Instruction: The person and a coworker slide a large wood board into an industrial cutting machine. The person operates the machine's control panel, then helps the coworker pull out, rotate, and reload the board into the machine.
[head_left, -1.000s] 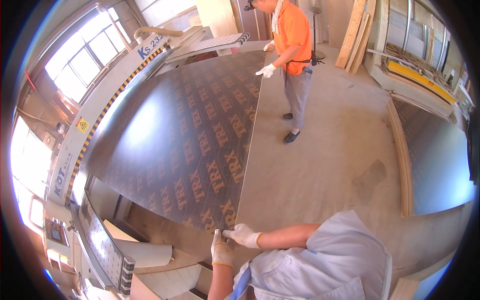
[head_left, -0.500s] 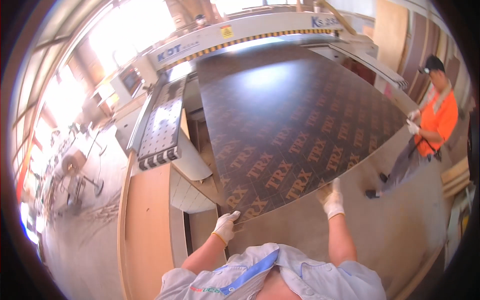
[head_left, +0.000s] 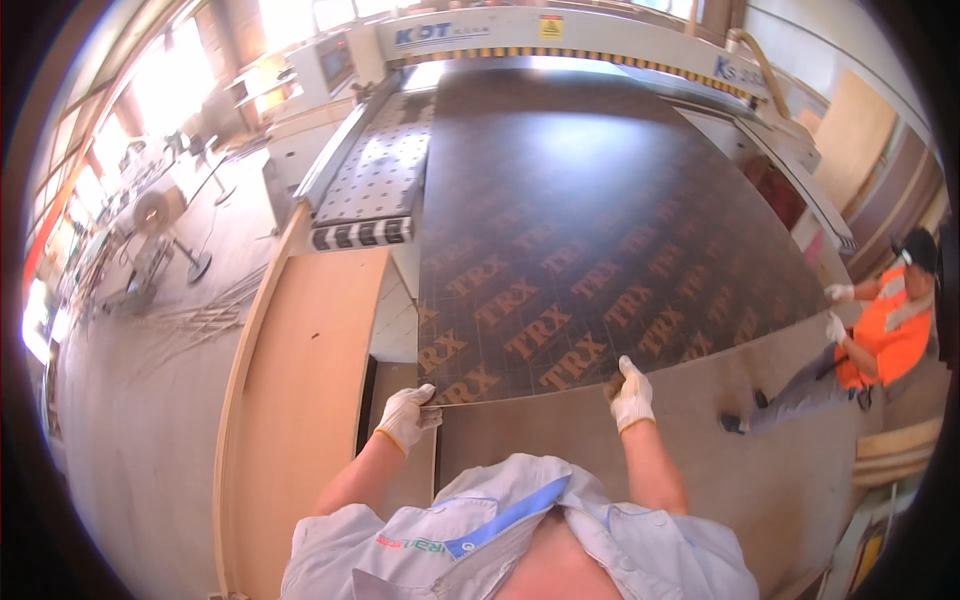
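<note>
The left hand [head_left: 405,420], in a white glove, is at the near left corner of a large dark panel [head_left: 585,215]. Its thumb points inward along the edge and its fingers curl below, so this grip is closed around the corner. The left forearm slants up and inward from the lower edge of the view.

The right hand [head_left: 630,397], gloved too, grasps the same near edge farther right, thumb lying forward on the top face; its fingers are mostly hidden. The right forearm rises steeply, leaning slightly inward, and the hands are well apart.

The panel stretches away toward the machine's pale beam [head_left: 600,38], just right of a perforated surface [head_left: 375,165]. A co-worker in orange [head_left: 890,325] has both gloved hands at its right corner.
</note>
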